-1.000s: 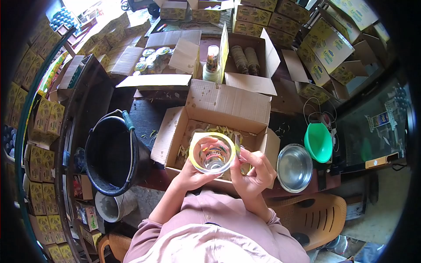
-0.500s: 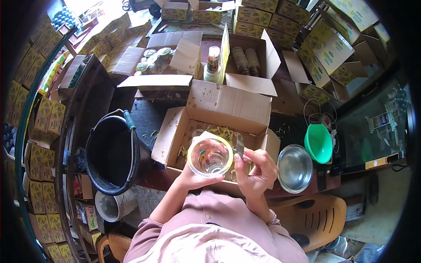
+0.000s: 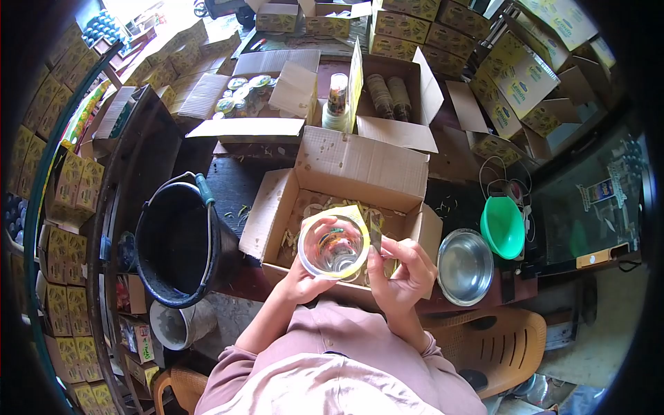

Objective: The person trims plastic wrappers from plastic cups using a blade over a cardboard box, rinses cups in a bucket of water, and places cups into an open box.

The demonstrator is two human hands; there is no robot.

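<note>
The word "Lemon" can be read on a yellow-and-green printed cardboard carton (image 3: pixel 520 86) at the upper right, and again on a pale yellow carton (image 3: pixel 564 26) above it; the printing on the stacked yellow cartons (image 3: pixel 67 252) at the left is too small to read. The clear, round plastic cup (image 3: pixel 337 257) between the two hands bears a multicoloured print, whose lettering is too blurred to make out. Compared with half a second ago, the cup's mouth has shifted slightly to the right, and the yellow band (image 3: pixel 364 234) on its rim now shows a pointed flap at the top, while the rim's left side looks pale where it was yellow. The thin, flat, dark blade (image 3: pixel 375 229) has come closer to the rim and looks darker. The left hand (image 3: pixel 302 282) is curled around the cup from below and from the left, its fingers partly visible through the wall, with the cup's mouth tilted up towards the camera. The right hand (image 3: pixel 404 273) is closed in a pinch, thumb against fingers, on the blade's lower end; the blade stands just beside the cup's right edge, and whether they touch cannot be told. Cup and blade are both above an open brown cardboard carton (image 3: pixel 363 162) with pale yellow-green scraps (image 3: pixel 287 242) inside.
</note>
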